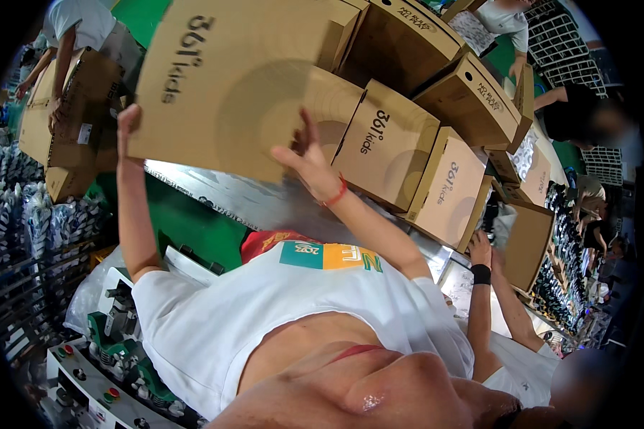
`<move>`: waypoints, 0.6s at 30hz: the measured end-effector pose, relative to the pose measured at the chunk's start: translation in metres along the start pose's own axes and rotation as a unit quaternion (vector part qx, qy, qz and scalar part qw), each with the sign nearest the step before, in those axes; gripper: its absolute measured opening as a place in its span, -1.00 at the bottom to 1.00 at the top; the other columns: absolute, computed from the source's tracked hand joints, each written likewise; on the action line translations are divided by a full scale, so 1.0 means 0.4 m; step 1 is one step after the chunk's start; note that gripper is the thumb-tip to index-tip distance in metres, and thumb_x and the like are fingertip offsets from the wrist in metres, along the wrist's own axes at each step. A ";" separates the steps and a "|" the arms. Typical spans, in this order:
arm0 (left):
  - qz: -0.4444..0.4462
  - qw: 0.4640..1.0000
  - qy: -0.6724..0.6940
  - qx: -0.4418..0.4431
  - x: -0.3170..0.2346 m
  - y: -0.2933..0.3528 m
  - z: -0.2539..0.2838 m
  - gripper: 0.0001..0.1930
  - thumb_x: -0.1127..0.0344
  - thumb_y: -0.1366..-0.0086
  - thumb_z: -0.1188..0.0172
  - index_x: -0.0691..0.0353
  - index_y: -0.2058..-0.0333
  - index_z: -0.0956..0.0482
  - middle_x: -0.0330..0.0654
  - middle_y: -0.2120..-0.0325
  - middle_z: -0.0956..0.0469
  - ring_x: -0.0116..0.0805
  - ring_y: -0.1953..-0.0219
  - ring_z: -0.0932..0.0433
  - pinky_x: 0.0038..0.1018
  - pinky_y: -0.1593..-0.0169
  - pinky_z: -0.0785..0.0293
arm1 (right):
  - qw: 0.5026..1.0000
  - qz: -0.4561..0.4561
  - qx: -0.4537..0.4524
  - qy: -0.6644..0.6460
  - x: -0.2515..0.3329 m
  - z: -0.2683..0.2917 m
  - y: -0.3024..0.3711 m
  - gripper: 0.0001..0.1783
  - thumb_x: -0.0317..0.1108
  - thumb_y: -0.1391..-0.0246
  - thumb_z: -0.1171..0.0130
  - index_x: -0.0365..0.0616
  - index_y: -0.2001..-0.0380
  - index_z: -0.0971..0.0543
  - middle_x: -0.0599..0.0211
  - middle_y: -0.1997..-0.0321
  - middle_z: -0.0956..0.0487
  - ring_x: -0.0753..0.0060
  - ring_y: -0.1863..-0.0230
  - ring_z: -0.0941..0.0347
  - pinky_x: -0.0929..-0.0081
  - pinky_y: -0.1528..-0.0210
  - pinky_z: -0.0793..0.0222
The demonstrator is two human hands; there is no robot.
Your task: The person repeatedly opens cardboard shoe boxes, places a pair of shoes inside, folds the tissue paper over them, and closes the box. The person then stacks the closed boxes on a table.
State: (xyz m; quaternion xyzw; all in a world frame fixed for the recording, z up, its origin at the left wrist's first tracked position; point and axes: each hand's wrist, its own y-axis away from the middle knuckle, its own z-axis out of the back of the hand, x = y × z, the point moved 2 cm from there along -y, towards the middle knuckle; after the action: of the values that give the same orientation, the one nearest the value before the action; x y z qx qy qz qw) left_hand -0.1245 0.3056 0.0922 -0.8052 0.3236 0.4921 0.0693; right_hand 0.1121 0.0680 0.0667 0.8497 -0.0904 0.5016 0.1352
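A large brown cardboard shoebox (265,86) with dark lettering and a circle pattern fills the upper middle. My left hand (128,123) is closed round its left edge near the front corner. By the box's near right corner is my right hand (304,156), fingers and thumb apart, with a red string bracelet at the wrist. It grips nothing; whether it touches the cardboard, I cannot tell. Directly to the right stand more shoeboxes, a closed one (386,143) and another (447,187), in a row on the metal work surface (215,193).
Open shoeboxes (472,96) stand behind the row. At right, a co-worker's hands (481,250), one with a black wristband, reach to an open box (528,239). Another person handles cartons (82,118) at far left. Shoe racks (21,214) and a machine (93,386) lie on my left.
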 end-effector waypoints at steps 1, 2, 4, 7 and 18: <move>-0.016 0.998 0.011 -0.056 -0.055 -0.020 0.070 -0.51 0.03 -0.15 0.02 0.28 0.07 -0.40 -0.16 0.18 -0.48 -0.33 0.15 -0.48 -0.41 0.09 -0.43 | 0.999 -0.003 0.028 -0.018 0.007 -0.034 -0.038 -0.04 -0.38 0.09 -0.23 -0.10 -0.25 0.18 0.24 -0.16 -0.12 0.43 -0.15 -0.11 0.47 -0.18 -0.05; 0.010 1.000 -0.023 -0.013 -0.093 -0.045 0.087 -0.46 -0.05 -0.16 0.07 0.21 0.00 -0.36 -0.14 0.09 -0.44 -0.26 0.07 -0.44 -0.33 0.04 -0.41 | 0.999 -0.004 0.045 -0.027 0.000 -0.048 -0.063 -0.02 -0.38 0.09 -0.23 -0.09 -0.25 0.20 0.24 -0.15 -0.12 0.45 -0.13 -0.12 0.48 -0.17 -0.06; 0.047 0.989 -0.125 -0.062 -0.136 -0.104 0.159 -0.42 -0.11 -0.16 0.06 0.20 -0.03 -0.32 -0.16 0.07 -0.42 -0.27 0.07 -0.44 -0.38 0.04 -0.40 | 0.998 -0.037 0.035 0.028 -0.033 -0.040 -0.072 -0.02 -0.28 0.10 -0.26 -0.15 -0.24 0.14 0.13 -0.13 -0.14 0.51 0.04 -0.22 0.55 0.00 -0.17; 0.174 0.938 -0.299 -0.005 -0.100 -0.235 0.445 -0.36 -0.17 -0.12 -0.01 0.19 -0.04 -0.33 -0.19 0.09 -0.42 -0.28 0.05 -0.41 -0.41 0.00 -0.31 | 0.993 -0.085 0.051 0.068 -0.101 0.027 -0.035 -0.20 -0.31 0.04 -0.20 -0.17 -0.20 -0.01 0.20 -0.08 -0.22 0.58 0.11 -0.24 0.59 -0.02 -0.16; 0.121 0.807 -0.569 -0.103 0.180 -0.362 0.442 -0.32 -0.19 -0.14 -0.04 0.39 0.05 -0.43 -0.10 0.26 -0.53 -0.38 0.20 -0.49 -0.49 0.11 -0.35 | 0.927 -0.227 -0.176 0.241 -0.120 0.440 0.319 -0.64 -0.22 -0.04 -0.10 -0.19 0.13 -0.46 0.41 0.24 -0.55 0.67 0.25 -0.39 0.65 0.19 -0.29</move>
State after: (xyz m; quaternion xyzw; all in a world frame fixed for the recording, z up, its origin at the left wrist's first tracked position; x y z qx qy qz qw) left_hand -0.1493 0.4620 -0.0876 -0.3379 0.2682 0.8969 0.0972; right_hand 0.1978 -0.1084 -0.0386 0.6634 0.0535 0.6235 0.4101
